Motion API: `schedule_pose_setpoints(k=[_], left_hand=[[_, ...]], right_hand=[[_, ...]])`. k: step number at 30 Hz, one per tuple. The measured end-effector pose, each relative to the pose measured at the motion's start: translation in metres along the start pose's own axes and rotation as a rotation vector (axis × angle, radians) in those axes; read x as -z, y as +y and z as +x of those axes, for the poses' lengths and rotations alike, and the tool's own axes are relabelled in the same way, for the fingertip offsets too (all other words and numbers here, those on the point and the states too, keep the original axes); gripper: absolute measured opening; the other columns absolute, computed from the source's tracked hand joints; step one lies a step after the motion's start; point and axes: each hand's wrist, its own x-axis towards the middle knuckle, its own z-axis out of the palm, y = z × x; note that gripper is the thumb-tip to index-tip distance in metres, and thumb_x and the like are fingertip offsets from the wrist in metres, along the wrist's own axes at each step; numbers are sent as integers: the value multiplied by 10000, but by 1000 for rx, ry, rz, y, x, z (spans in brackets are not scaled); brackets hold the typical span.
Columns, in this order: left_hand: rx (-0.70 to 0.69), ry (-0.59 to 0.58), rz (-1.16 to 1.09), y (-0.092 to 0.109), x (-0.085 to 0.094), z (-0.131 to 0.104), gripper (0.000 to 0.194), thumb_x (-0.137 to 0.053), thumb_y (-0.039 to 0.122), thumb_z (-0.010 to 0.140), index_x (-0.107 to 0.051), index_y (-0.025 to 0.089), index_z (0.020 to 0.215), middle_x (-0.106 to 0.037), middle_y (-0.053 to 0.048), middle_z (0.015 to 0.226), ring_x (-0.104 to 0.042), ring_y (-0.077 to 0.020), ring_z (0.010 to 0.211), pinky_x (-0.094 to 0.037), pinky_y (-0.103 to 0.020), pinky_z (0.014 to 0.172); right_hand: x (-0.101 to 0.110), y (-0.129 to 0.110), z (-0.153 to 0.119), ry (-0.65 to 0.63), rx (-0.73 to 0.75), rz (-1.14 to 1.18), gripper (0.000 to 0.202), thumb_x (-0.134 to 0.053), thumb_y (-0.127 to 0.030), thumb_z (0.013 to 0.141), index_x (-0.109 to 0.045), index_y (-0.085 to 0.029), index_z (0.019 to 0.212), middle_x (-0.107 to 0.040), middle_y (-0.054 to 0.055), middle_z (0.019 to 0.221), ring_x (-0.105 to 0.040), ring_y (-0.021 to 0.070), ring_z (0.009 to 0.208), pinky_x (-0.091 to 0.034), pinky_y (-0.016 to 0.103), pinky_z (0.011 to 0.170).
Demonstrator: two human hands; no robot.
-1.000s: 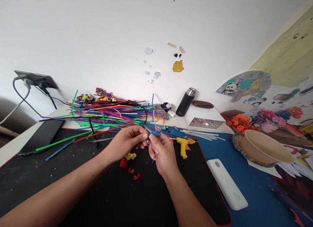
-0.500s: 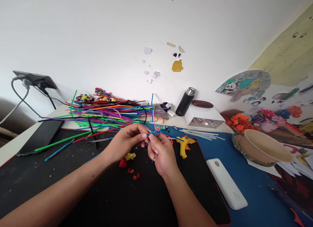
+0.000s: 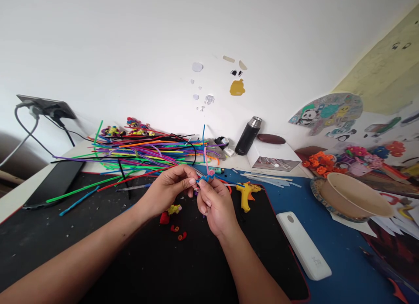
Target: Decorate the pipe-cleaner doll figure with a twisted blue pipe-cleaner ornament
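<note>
A twisted blue pipe cleaner is held over the far part of a black mat; it is pinched between thumb and finger of the left hand and grasped by thumb and fingers of the right hand. Whether the pink strand behind is joined to it cannot be told. The mat's right edge is found well apart from the hands, with a white oblong device just beside it. Movement is bounded on the right by a yellow glue gun, at the back by heaped pipe cleaners. Small red pieces are noted nearer the viewer. A blue surface is seen right of the mat; stickers are fixed to the white wall
</note>
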Motion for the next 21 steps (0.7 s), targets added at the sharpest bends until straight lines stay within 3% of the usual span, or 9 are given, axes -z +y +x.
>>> schedule_pose_setpoints(k=[21], left_hand=[[34,-6,37,5,-5,0,389,-799,547,874,-679,177,866,-641,9,758,-592,-141,649,-493,-268,615]], right_hand=[[-2,-1,0,4,16,-13,427,-896,-508,770,-600,-201,755,-383,-127,479,-372,56,361,-244,203,374]])
